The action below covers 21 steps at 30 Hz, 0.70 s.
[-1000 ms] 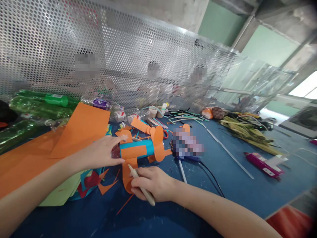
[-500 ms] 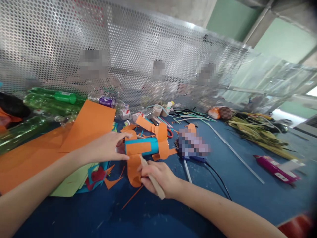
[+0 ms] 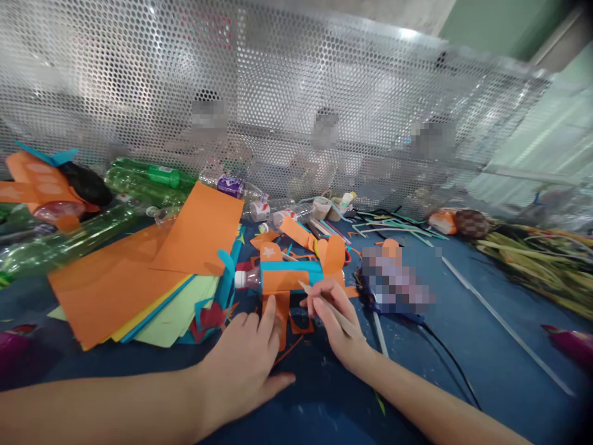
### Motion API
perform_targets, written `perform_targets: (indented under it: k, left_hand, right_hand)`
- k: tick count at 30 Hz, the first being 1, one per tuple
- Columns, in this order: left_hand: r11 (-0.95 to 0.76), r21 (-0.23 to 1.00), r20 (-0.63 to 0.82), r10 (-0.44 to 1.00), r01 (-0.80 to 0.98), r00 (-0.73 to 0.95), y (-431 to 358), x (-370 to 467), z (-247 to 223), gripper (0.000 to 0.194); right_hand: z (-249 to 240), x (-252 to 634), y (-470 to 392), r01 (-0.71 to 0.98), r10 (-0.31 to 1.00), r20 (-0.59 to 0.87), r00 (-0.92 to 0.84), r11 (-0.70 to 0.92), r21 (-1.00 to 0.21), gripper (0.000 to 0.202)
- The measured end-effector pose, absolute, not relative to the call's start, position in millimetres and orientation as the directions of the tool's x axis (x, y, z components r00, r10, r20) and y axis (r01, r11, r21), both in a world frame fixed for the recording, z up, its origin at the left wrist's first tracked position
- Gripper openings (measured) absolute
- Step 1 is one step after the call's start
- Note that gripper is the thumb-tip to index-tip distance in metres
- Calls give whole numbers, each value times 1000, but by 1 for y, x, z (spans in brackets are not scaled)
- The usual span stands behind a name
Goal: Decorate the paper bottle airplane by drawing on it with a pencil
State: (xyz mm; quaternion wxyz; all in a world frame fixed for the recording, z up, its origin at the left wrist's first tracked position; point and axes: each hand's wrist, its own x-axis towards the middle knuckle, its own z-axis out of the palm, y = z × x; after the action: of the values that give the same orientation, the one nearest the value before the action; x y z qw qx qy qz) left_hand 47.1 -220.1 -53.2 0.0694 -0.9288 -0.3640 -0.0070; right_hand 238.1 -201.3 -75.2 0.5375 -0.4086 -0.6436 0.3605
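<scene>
A plastic bottle lies on its side in front of me, its white cap pointing left. Blue and orange paper wraps it, and orange paper wings and tail fins stick out. A white star shows on the far wing. My left hand rests with stretched fingers on the near wing, beside the bottle. In my right hand is a pale pointed wooden stick, gripped like a pen. Its tip is at the orange paper strip on the bottle's side.
Orange sheets and other coloured papers lie left, before green bottles. Another orange paper model is far left. To the right are a black cable, a clear stick and dry leaves. A perforated metal screen stands behind.
My left hand has left the bottle's neck and come down onto the near wing. My right hand has raised the wooden stick's tip from the near wing to the orange strip. The view has shifted left.
</scene>
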Motion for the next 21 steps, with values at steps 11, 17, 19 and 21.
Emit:
perform_targets:
  k: [11, 17, 19, 21]
  left_hand:
    - [-716, 129, 56, 696, 686, 716, -235, 35, -63, 66]
    - [-720, 200, 34, 683, 665, 729, -234, 35, -61, 55]
    - [-721, 170, 81, 689, 672, 720, -234, 34, -65, 51]
    - [-730, 133, 126, 684, 671, 719, -235, 34, -70, 49]
  right_hand:
    - [-70, 232, -203, 168, 955, 149, -255, 195, -966, 16]
    - [-70, 231, -197, 133, 969, 64, -239, 98, -986, 19]
    - [-71, 231, -197, 121, 970, 74, -232, 104, -987, 19]
    - [-72, 231, -197, 99, 970, 86, -226, 111, -989, 19]
